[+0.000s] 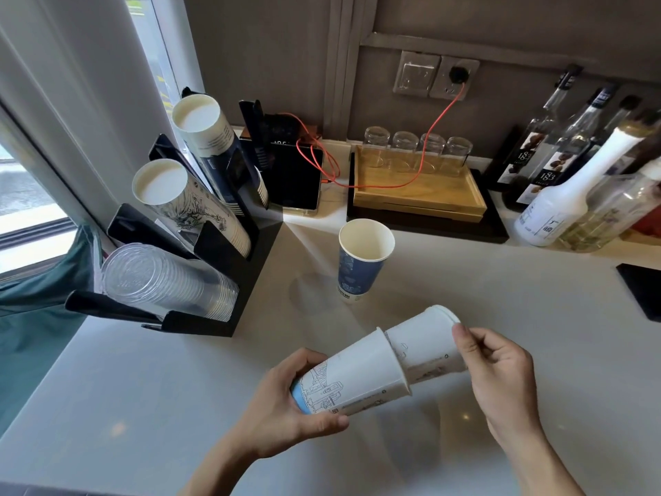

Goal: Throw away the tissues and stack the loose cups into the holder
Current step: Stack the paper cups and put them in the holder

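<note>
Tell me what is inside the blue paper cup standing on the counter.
The upright blue paper cup shows only its bare white inner wall; nothing is visible inside. Its bottom is hidden by the near rim.

Two bare forearms come up from the near edge, no sleeves in sight on either one. The left hand (286,399) wears nothing: no ring, no watch, no glove. The right hand (500,377) is equally plain, wrist uncovered, nails short and unpainted where the fingertips show.
</note>
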